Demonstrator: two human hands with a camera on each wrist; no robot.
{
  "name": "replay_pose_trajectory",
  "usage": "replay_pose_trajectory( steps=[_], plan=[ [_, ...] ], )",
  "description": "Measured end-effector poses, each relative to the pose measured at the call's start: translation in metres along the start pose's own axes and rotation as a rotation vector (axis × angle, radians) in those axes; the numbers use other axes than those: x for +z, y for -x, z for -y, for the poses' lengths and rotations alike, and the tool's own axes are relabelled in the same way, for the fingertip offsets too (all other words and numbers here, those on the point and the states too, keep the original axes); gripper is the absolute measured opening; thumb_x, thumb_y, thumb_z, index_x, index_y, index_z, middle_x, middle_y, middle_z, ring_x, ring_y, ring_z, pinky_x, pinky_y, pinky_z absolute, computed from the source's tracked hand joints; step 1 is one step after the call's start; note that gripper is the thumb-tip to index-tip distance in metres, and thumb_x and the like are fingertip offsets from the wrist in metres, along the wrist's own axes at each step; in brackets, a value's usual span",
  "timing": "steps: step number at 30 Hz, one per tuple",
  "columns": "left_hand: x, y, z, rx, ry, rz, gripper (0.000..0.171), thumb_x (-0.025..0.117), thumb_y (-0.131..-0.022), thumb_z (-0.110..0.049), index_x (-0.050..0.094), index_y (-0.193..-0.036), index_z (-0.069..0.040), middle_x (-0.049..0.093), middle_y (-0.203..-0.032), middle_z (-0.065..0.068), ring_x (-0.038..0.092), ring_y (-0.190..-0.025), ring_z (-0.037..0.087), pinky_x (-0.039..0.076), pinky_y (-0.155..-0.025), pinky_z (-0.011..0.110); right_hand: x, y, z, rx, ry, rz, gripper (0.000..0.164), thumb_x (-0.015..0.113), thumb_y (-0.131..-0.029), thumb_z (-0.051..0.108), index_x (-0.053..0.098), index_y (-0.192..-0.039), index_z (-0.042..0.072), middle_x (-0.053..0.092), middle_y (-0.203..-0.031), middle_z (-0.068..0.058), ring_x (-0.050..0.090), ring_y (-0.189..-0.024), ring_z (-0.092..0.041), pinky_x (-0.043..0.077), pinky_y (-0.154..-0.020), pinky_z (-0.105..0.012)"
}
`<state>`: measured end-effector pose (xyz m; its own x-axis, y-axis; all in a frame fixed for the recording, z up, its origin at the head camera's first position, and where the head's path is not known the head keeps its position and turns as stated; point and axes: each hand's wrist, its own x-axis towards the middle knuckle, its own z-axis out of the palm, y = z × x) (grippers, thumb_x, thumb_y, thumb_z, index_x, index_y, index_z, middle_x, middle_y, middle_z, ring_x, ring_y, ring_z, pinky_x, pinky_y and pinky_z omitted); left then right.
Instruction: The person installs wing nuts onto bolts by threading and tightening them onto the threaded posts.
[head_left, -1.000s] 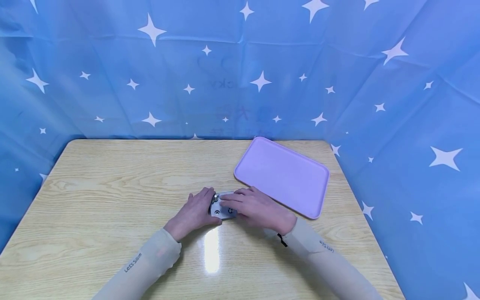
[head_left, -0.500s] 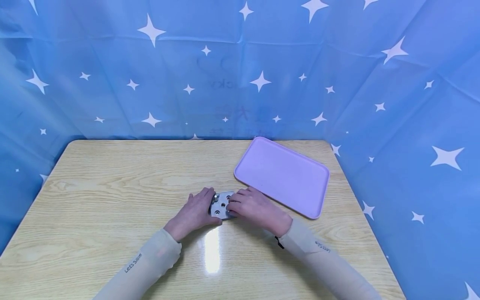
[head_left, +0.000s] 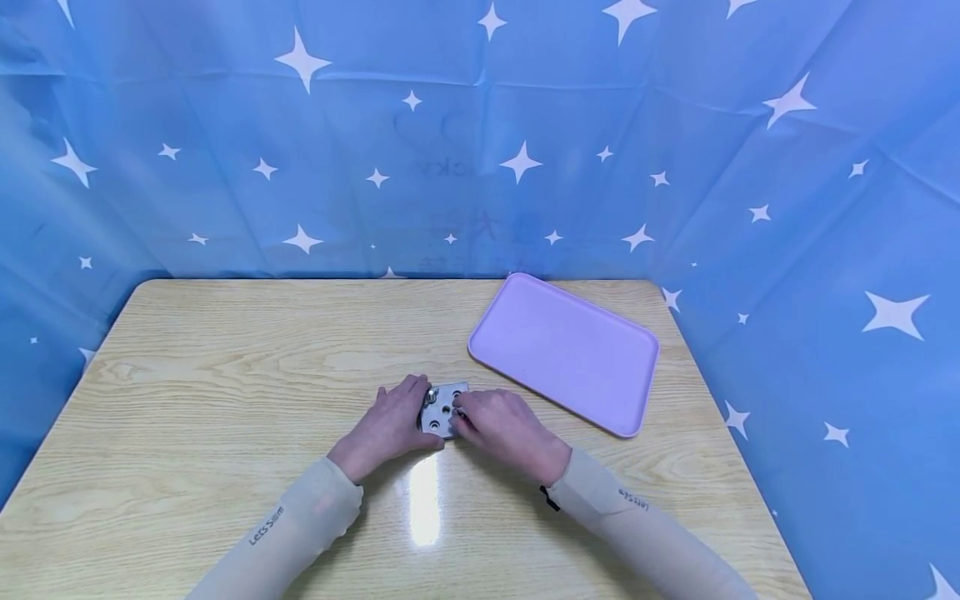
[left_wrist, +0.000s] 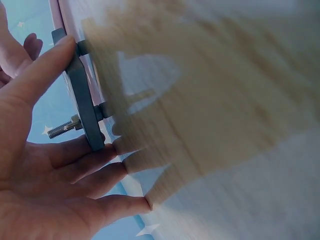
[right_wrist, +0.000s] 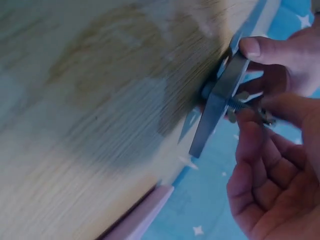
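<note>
Metal plate [head_left: 443, 418] — silvery, holed — your left hand [head_left: 386, 423] grips it, right hand [head_left: 510, 429] pinches a bolt [right_wrist: 235, 104]; left sleeve [head_left: 281, 533]: "Let's Slim".

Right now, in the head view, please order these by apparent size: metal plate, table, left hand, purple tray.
Largest to smallest:
Table
Purple tray
Left hand
Metal plate, partly covered

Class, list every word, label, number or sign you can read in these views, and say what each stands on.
"Let's Slim": the pale beige fabric left sleeve, ending slightly blurred.
"Let's S…": the pale beige fabric right sleeve, ending too blurred to read.
Faint marks, seemingly reversed lettering: the blue star-patterned backdrop, too faint to read surely.
None legible: the grey rectangular metal plate and purple rectangular tray.
</note>
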<state>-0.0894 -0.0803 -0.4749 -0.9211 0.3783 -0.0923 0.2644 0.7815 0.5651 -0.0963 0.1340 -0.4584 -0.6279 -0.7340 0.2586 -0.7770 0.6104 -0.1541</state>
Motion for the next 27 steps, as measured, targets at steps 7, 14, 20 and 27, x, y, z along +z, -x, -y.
replay_pose_trajectory(
  steps=[7,14,20,27],
  plan=[
    [-0.001,0.0,0.0,0.013,-0.01,-0.006,0.088,0.093,-0.075,-0.035,0.05,-0.142,0.005,0.056,-0.139,0.022,0.06,-0.122,0.039,0.034,-0.108,0.076,-0.02,0.003,-0.012,-0.199,0.081,0.154,0.048,0.078,-0.094,0.022,0.063,-0.139,0.013,0.066,-0.135,0.0,0.064,-0.111,-0.018,0.053,-0.093,-0.036],
    [-0.001,-0.001,0.0,-0.001,-0.015,0.009,0.091,0.093,-0.076,-0.037,0.049,-0.144,0.004,0.055,-0.141,0.022,0.059,-0.123,0.039,0.033,-0.11,0.075,-0.029,0.002,-0.017,-0.301,0.231,0.266,0.04,0.073,-0.097,0.013,0.067,-0.135,0.026,0.061,-0.144,0.011,0.06,-0.121,-0.015,0.05,-0.097,-0.036],
    [-0.001,-0.001,-0.001,-0.018,-0.01,0.016,0.093,0.093,-0.076,-0.037,0.047,-0.146,0.005,0.053,-0.144,0.023,0.058,-0.125,0.04,0.032,-0.111,0.074,-0.027,-0.001,-0.017,-0.315,0.254,0.217,0.029,0.073,-0.098,0.015,0.072,-0.125,0.024,0.068,-0.131,0.011,0.062,-0.116,-0.013,0.05,-0.096,-0.033],
    [0.0,-0.002,0.0,-0.014,-0.007,0.013,0.092,0.093,-0.076,-0.037,0.048,-0.145,0.004,0.055,-0.14,0.021,0.059,-0.121,0.036,0.032,-0.111,0.074,-0.014,-0.004,-0.014,-0.271,0.23,0.068,0.006,0.076,-0.095,0.022,0.073,-0.099,0.019,0.07,-0.092,0.007,0.063,-0.083,-0.013,0.053,-0.074,-0.031]
  ],
)
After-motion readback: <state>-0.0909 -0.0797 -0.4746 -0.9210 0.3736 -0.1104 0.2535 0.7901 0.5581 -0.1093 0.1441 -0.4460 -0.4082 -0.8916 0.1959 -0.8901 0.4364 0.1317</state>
